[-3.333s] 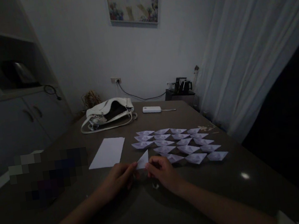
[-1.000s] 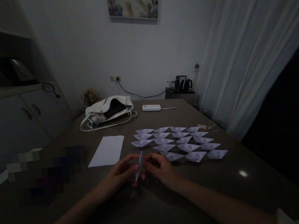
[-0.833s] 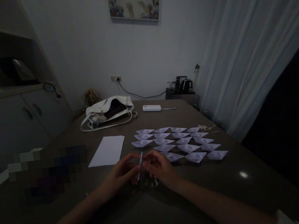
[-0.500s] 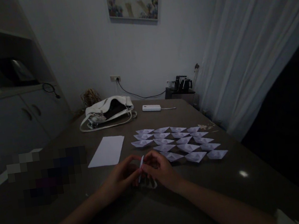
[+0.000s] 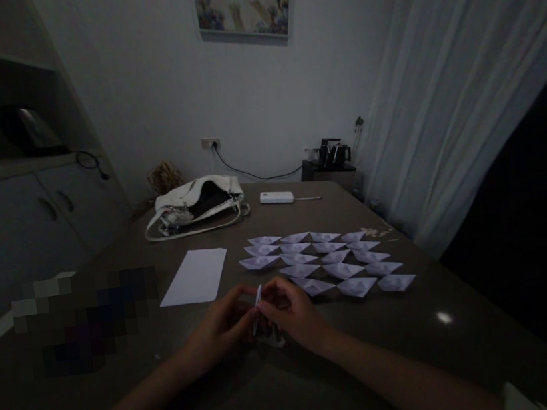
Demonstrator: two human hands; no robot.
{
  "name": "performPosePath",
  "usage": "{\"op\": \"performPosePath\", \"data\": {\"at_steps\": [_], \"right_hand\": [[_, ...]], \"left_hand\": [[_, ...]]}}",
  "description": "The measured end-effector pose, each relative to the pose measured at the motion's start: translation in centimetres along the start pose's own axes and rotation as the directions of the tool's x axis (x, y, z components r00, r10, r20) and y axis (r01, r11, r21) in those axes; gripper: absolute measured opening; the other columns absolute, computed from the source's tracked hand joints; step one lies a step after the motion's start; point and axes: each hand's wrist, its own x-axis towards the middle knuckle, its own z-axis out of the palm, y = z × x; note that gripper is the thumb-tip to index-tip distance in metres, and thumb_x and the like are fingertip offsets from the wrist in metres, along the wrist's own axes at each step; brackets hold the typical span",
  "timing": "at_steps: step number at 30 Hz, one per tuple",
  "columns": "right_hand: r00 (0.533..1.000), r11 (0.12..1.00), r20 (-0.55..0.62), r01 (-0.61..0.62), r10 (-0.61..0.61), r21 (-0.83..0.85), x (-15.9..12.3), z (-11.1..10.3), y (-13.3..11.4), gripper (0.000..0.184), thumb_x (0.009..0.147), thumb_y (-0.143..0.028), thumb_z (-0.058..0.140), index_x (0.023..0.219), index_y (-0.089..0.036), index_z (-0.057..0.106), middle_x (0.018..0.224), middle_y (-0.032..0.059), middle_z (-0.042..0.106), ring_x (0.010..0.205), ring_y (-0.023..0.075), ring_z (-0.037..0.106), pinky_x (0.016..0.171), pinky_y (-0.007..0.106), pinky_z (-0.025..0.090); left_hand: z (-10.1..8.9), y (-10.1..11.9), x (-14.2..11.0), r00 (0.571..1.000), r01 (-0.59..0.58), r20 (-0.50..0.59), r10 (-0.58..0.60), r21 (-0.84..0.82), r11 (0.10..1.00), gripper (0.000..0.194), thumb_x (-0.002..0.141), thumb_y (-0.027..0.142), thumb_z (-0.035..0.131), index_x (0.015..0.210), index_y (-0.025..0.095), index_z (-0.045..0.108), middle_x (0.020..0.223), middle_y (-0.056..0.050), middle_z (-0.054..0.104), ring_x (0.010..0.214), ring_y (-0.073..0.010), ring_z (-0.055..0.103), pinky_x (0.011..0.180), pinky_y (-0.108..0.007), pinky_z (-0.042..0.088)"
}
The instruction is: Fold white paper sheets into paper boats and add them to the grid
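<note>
A small piece of folded white paper [image 5: 258, 294] stands nearly on edge between my two hands, just above the table. My left hand [image 5: 228, 318] pinches it from the left with thumb and fingers. From the other side my right hand [image 5: 289, 307] grips it, thumb and fingertips close to the left thumb. Most of the folded paper is hidden behind the fingers. Beyond my right hand, several white paper boats [image 5: 341, 270] stand in rows on the table. Flat white paper sheets [image 5: 196, 277] lie to the left, past my left hand.
A white handbag [image 5: 197, 201] lies at the far left of the dark table [image 5: 289, 398], and a white power bank [image 5: 276, 197] with a short cable is beside it. Bits of debris [image 5: 376, 231] lie behind the boats. A blurred-out patch [image 5: 92, 323] covers the left side.
Almost nothing differs. The folded paper shows a slightly slimmer edge between my fingers, and both hands stay in nearly the same place.
</note>
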Motion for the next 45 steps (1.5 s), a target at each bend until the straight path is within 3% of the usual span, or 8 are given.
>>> {"op": "performPosePath", "data": {"at_steps": [7,10,16,21,26,30,38,45], "right_hand": [[0.994,0.983,-0.008,0.106,-0.108,-0.147,-0.1,-0.1,0.3,0.009,0.085,-0.026,0.053,0.090,-0.018,0.051,0.079,0.0015,0.061,0.069,0.0124,0.059,0.061,0.024,0.046],[0.994,0.982,-0.005,0.107,-0.110,-0.154,-0.2,-0.1,0.4,0.011,0.083,-0.025,0.055,0.091,-0.019,0.050,0.075,0.0002,0.060,0.063,0.0117,0.057,0.056,0.023,0.044],[0.998,0.999,-0.062,0.032,-0.034,-0.031,0.3,-0.1,0.7,0.010,0.076,-0.019,0.059,0.081,-0.018,0.050,0.065,-0.0034,0.056,0.052,0.0094,0.054,0.047,0.019,0.041],[0.998,0.993,0.030,-0.063,0.060,0.105,0.7,-0.4,1.1,0.013,0.073,-0.022,0.060,0.080,-0.019,0.049,0.061,-0.0049,0.056,0.043,0.0079,0.050,0.042,0.018,0.039],[0.996,0.993,0.076,-0.063,0.055,0.102,0.9,-0.7,1.3,0.014,0.066,-0.014,0.063,0.069,-0.017,0.049,0.060,-0.0049,0.056,0.052,0.0084,0.053,0.046,0.016,0.037],[0.992,0.992,0.090,-0.100,0.093,0.079,1.0,-0.6,1.8,0.021,0.064,-0.020,0.071,0.062,-0.015,0.051,0.052,-0.0059,0.051,0.047,0.0068,0.047,0.044,0.017,0.033],[0.993,0.972,0.112,-0.052,0.027,0.228,0.8,-0.7,1.0,0.031,0.079,-0.045,0.059,0.088,-0.015,0.057,0.058,-0.0035,0.055,0.045,0.0080,0.051,0.040,0.017,0.034],[0.999,0.995,0.043,-0.016,0.012,0.100,0.6,-0.5,1.2,0.031,0.074,-0.042,0.068,0.089,-0.016,0.060,0.070,-0.0010,0.058,0.053,0.0075,0.051,0.045,0.018,0.038]], "left_hand": [[-0.2,0.4,-0.1,1.000,-0.006,-0.019,0.008,0.067,0.998,0.033,0.090,0.047,0.046,0.107,0.018,0.047,0.070,0.001,0.060,0.060,-0.0153,0.058,0.058,-0.026,0.046],[-0.2,0.5,-0.2,1.000,-0.023,-0.012,0.024,0.119,0.993,0.033,0.091,0.046,0.044,0.107,0.018,0.047,0.075,-0.002,0.063,0.062,-0.0155,0.059,0.060,-0.027,0.047],[-0.3,0.5,-0.2,0.999,-0.052,0.013,0.050,0.261,0.964,0.031,0.091,0.040,0.049,0.113,0.019,0.048,0.079,-0.002,0.066,0.066,-0.0158,0.061,0.060,-0.025,0.046],[-1.1,0.2,-0.1,0.998,-0.050,-0.006,0.061,0.505,0.862,0.040,0.084,0.038,0.062,0.119,0.023,0.051,0.079,0.000,0.066,0.066,-0.0164,0.060,0.058,-0.024,0.041],[-1.4,0.4,-0.3,0.991,-0.095,-0.024,0.133,0.582,0.808,0.035,0.080,0.044,0.065,0.106,0.021,0.061,0.084,-0.002,0.065,0.068,-0.0170,0.057,0.060,-0.024,0.041],[-1.2,0.6,-0.4,0.979,-0.161,-0.027,0.201,0.501,0.851,0.025,0.082,0.041,0.063,0.093,0.018,0.064,0.079,-0.002,0.065,0.069,-0.0168,0.058,0.061,-0.024,0.042],[-1.2,0.8,0.4,0.981,-0.007,-0.194,0.029,0.111,0.994,0.030,0.078,0.045,0.063,0.078,0.015,0.059,0.074,-0.002,0.064,0.069,-0.0187,0.060,0.062,-0.027,0.046],[-0.8,0.5,0.4,0.991,0.039,-0.125,-0.037,0.012,0.999,0.032,0.078,0.046,0.063,0.073,0.016,0.053,0.071,0.000,0.060,0.067,-0.0164,0.058,0.061,-0.026,0.045]]}}
